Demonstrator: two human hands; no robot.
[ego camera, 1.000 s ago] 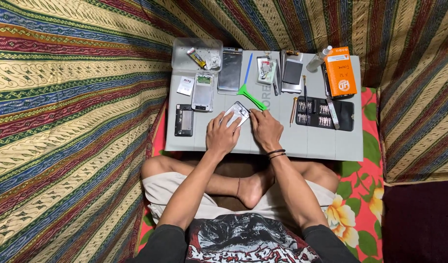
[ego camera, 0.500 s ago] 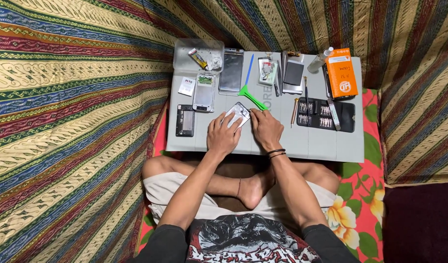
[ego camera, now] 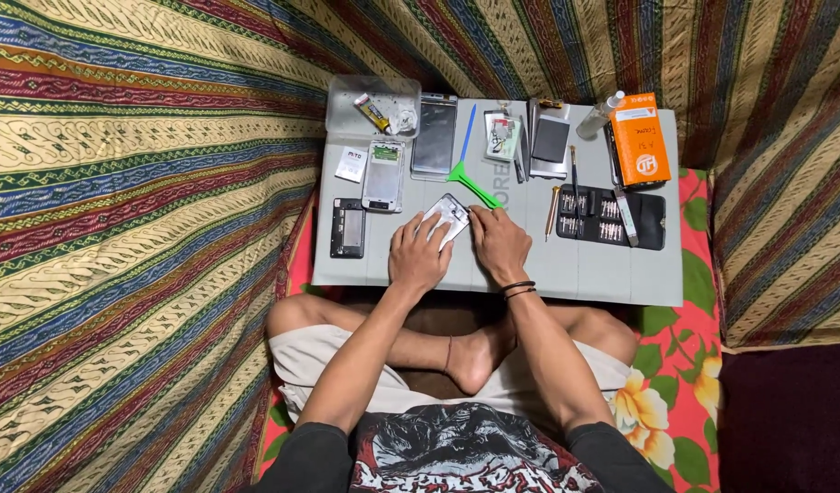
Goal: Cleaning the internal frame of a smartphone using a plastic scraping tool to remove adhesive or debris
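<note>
I sit cross-legged at a grey work mat (ego camera: 584, 274). My left hand (ego camera: 418, 256) and my right hand (ego camera: 498, 245) both grip a small white opened phone body (ego camera: 449, 215) near the mat's front middle. The left fingers lie over its lower left side, the right fingers press on its right edge. A green plastic pry tool (ego camera: 473, 185) lies just beyond the phone.
On the mat lie a phone frame (ego camera: 383, 174), a dark phone part (ego camera: 349, 227), a screen panel (ego camera: 435, 136), a clear tray (ego camera: 372, 107), a blue spudger (ego camera: 468, 130), a black screwdriver bit case (ego camera: 612, 216) and an orange box (ego camera: 641, 139). Striped cloth surrounds the mat.
</note>
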